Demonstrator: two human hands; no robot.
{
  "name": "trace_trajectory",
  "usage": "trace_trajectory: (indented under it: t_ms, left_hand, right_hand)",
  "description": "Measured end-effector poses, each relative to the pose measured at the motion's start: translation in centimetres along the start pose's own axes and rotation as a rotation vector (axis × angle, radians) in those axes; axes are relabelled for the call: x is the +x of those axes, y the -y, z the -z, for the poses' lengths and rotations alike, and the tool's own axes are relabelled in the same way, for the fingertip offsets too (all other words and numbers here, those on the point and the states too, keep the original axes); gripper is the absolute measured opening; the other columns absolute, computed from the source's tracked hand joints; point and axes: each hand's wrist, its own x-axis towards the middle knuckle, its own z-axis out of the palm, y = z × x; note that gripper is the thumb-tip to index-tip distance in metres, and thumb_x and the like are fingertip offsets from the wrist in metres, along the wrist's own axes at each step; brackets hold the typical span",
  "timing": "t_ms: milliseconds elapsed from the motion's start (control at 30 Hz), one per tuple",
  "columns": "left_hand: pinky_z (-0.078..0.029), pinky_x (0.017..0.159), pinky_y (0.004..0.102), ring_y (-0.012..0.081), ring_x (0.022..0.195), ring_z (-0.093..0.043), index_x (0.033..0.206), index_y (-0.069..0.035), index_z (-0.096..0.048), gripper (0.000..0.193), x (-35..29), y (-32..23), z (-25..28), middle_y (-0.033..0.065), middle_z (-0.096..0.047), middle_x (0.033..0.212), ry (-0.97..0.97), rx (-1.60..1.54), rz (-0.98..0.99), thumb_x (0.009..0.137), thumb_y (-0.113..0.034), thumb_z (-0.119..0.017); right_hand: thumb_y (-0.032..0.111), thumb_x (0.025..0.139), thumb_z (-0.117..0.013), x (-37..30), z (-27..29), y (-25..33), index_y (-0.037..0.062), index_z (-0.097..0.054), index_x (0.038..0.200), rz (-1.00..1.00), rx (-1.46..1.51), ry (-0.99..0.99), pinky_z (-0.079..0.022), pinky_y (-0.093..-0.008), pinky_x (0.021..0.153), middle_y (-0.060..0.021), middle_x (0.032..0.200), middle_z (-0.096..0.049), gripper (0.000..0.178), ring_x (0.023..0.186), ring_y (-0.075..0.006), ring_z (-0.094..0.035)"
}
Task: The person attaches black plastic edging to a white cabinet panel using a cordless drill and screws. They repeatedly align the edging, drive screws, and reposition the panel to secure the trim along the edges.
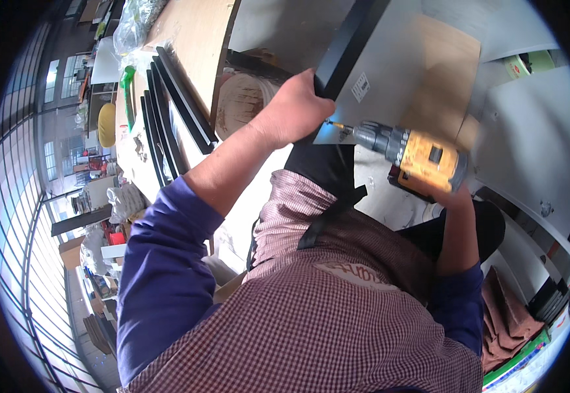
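Note:
My right hand (pixel 450 196) is wrapped round the grip of a yellow and black cordless drill (pixel 429 157), which points left. The tip of its bit (pixel 337 124) is at the near end of a black bar (pixel 347 49), close to my left thumb; a bluish light shines there. Whether the tip touches the bar or a screw I cannot tell. My left hand (pixel 294 108) is closed round the near end of that bar. The bar runs along the left edge of a grey panel (pixel 390 72) with a small white label (pixel 360 87) on it.
Several black bars (pixel 180 98) lie on the wooden table (pixel 186 33) to my left, with a green tool (pixel 127 95) beside them. Behind the panel stands a brown board (pixel 442 72). White panels (pixel 527 150) lean at the right, near brown cloth (pixel 504 321).

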Motion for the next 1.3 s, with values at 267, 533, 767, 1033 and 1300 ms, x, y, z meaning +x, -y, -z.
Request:
trace_trajectory:
  t_ms: [267,533,767,1033,1300]
  left_hand:
    - [-0.05,0.078,0.0404,0.0355,0.084,-0.066,0.111,0.01,-0.054,0.045,1.6,-1.2,-0.1,0.0264,-0.064,0.087,0.009,0.103,-0.07,0.077,-0.018,-0.061]
    - [-0.049,0.069,0.0384,0.0287,0.073,-0.063,0.105,0.008,-0.055,0.033,0.8,-1.8,-1.0,0.021,-0.063,0.084,0.113,-0.081,0.075,0.081,-0.013,-0.063]
    - [-0.047,0.065,0.0316,0.0177,0.069,-0.057,0.102,0.006,-0.056,0.028,0.7,-2.1,-1.4,0.0134,-0.06,0.078,0.098,-0.131,0.189,0.079,-0.007,-0.064]
    - [-0.046,0.059,0.0288,0.0143,0.063,-0.057,0.099,0.005,-0.056,0.025,0.4,-2.1,-1.5,0.0095,-0.061,0.073,0.083,-0.155,0.244,0.079,-0.007,-0.064]
    - [-0.047,0.061,0.0305,0.0156,0.065,-0.058,0.101,0.007,-0.054,0.026,0.6,-1.7,-1.3,0.0123,-0.061,0.074,0.091,-0.136,0.176,0.08,-0.007,-0.063]
  right_hand:
    - [0.026,0.058,-0.084,1.2,1.0,1.5,-0.0009,-0.064,0.103,-0.228,0.173,0.031,-0.051,-0.0307,0.075,-0.0091,0.094,-0.064,0.056,0.082,-0.0177,-0.065]
    - [0.019,0.066,-0.07,3.0,2.8,4.8,0.0083,-0.066,0.099,-0.103,-0.303,0.063,-0.049,-0.0346,0.063,-0.0075,0.079,-0.064,0.034,0.072,-0.026,-0.064]
    - [0.017,0.068,-0.067,3.4,3.5,4.1,0.0107,-0.064,0.098,-0.098,-0.29,0.141,-0.049,-0.0358,0.061,-0.0053,0.079,-0.063,0.031,0.073,-0.0243,-0.064]
    - [0.019,0.065,-0.067,3.7,3.5,4.0,0.0111,-0.062,0.091,-0.037,-0.358,0.164,-0.05,-0.0346,0.06,-0.0038,0.077,-0.061,0.028,0.071,-0.0221,-0.064]
    - [0.018,0.067,-0.066,4.6,3.4,4.0,0.0125,-0.062,0.093,0.086,-0.494,0.127,-0.049,-0.0338,0.06,-0.0021,0.075,-0.059,0.027,0.068,-0.0196,-0.062]
